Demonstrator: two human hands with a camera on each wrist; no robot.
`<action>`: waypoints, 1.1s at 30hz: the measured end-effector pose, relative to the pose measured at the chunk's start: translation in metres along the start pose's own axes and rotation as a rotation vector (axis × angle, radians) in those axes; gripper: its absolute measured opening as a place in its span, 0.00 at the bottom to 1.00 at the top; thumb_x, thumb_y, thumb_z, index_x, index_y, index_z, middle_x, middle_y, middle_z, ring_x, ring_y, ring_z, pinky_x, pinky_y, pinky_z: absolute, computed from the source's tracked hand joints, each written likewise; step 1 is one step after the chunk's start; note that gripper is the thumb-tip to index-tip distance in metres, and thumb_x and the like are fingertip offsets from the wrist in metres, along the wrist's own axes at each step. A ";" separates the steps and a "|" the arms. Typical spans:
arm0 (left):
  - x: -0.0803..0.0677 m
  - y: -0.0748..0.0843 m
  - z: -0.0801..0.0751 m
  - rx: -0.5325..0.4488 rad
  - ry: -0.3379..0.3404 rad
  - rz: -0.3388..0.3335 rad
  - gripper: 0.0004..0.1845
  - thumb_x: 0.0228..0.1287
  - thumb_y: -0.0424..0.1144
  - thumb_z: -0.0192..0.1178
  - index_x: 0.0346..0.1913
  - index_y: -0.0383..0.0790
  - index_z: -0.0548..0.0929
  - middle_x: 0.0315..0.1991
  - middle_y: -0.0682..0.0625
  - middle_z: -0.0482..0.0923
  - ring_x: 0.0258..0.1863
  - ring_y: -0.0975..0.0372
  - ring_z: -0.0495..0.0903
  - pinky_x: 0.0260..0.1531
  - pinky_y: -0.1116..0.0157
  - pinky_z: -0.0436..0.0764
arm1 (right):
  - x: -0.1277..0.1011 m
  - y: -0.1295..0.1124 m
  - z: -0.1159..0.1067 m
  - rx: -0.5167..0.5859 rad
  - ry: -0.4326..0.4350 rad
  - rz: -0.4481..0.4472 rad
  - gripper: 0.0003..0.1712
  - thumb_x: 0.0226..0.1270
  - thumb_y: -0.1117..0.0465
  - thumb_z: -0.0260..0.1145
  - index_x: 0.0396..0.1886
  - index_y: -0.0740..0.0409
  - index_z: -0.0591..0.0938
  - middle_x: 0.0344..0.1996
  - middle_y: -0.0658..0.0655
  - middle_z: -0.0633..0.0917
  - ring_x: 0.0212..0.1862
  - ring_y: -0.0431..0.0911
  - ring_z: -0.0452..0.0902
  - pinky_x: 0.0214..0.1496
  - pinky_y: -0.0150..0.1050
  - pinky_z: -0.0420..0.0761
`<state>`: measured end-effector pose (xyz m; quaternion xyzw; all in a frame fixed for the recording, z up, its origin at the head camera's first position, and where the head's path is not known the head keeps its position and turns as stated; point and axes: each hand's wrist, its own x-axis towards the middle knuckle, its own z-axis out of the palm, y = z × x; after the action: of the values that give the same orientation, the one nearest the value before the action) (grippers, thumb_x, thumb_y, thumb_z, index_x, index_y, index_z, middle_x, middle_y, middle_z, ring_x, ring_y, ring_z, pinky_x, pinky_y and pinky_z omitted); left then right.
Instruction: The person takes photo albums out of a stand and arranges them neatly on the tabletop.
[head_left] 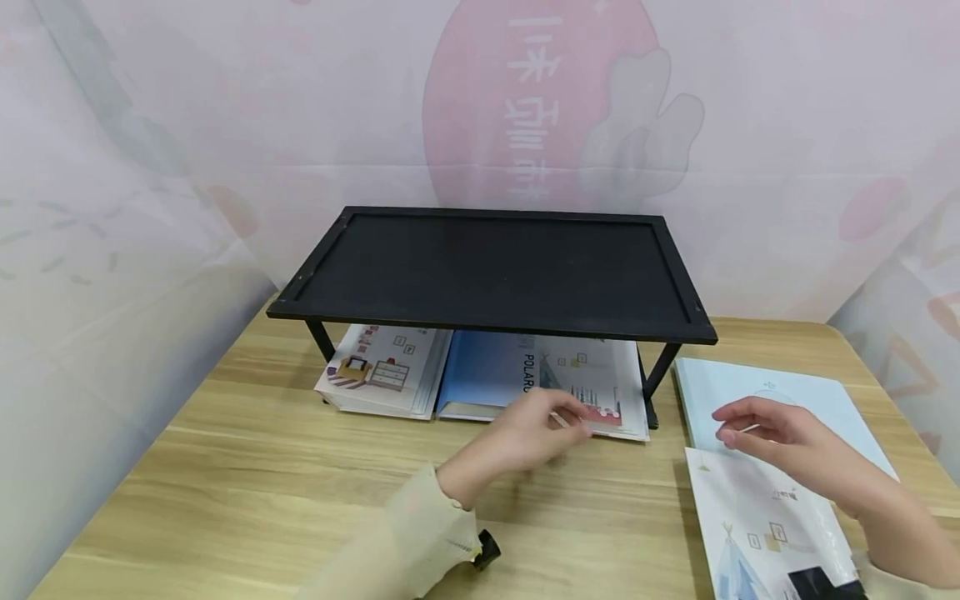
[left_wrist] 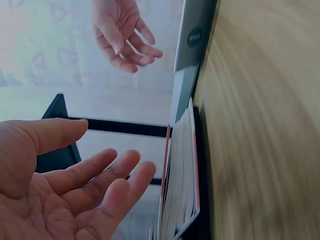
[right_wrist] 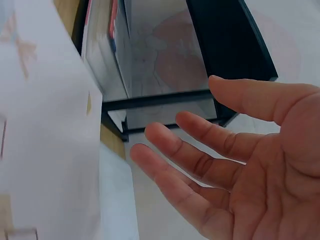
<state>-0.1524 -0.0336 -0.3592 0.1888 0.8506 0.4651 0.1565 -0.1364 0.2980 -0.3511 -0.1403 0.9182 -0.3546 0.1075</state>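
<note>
1. Under the black shelf [head_left: 495, 271] on the wooden bench [head_left: 247, 467], three books lie side by side: one with drawers drawn on it [head_left: 382, 371], a blue one [head_left: 483, 375] and a white one with a red edge [head_left: 600, 387].
2. The left hand [head_left: 536, 429] floats just in front of the white book's near edge, fingers spread apart, holding nothing.
3. The right hand [head_left: 765, 425] floats over a pale blue book [head_left: 757, 400] to the right of the shelf, fingers loose and apart, holding nothing.
4. A white booklet [head_left: 757, 517] lies over the near end of that pale blue book and is cut off at the bottom.
5. Bare bench lies open between the hands and to the left.
6. The shelf hides the far parts of the books under it.
7. Both wrist views are blurry, so the book edges there are hard to make out.
</note>
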 end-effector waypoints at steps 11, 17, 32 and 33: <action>-0.004 -0.015 -0.027 0.138 0.197 0.031 0.17 0.68 0.38 0.64 0.58 0.40 0.83 0.56 0.46 0.83 0.57 0.53 0.79 0.56 0.53 0.79 | 0.019 -0.027 0.022 0.090 -0.051 -0.023 0.18 0.74 0.58 0.61 0.58 0.62 0.78 0.52 0.59 0.84 0.47 0.38 0.82 0.44 0.31 0.80; -0.005 -0.028 -0.034 0.225 0.219 -0.005 0.18 0.66 0.38 0.66 0.58 0.40 0.83 0.53 0.47 0.84 0.51 0.55 0.82 0.51 0.56 0.82 | 0.027 -0.036 0.034 0.139 -0.073 0.031 0.21 0.73 0.58 0.62 0.60 0.65 0.76 0.58 0.66 0.80 0.49 0.50 0.82 0.45 0.36 0.80; -0.020 -0.041 -0.034 0.202 0.246 -0.057 0.12 0.62 0.33 0.68 0.48 0.35 0.86 0.34 0.49 0.86 0.31 0.64 0.83 0.34 0.68 0.82 | 0.042 -0.039 0.051 0.200 -0.103 0.048 0.23 0.72 0.58 0.62 0.61 0.66 0.76 0.60 0.67 0.79 0.49 0.51 0.81 0.48 0.40 0.80; -0.021 -0.041 -0.034 0.196 0.240 -0.059 0.11 0.62 0.32 0.68 0.47 0.35 0.86 0.35 0.49 0.87 0.32 0.64 0.84 0.35 0.68 0.83 | 0.043 -0.040 0.052 0.202 -0.105 0.053 0.24 0.71 0.58 0.62 0.61 0.66 0.76 0.60 0.68 0.78 0.49 0.51 0.81 0.48 0.40 0.80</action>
<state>-0.1565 -0.0881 -0.3745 0.1213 0.9097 0.3941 0.0481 -0.1542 0.2235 -0.3659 -0.1227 0.8743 -0.4343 0.1785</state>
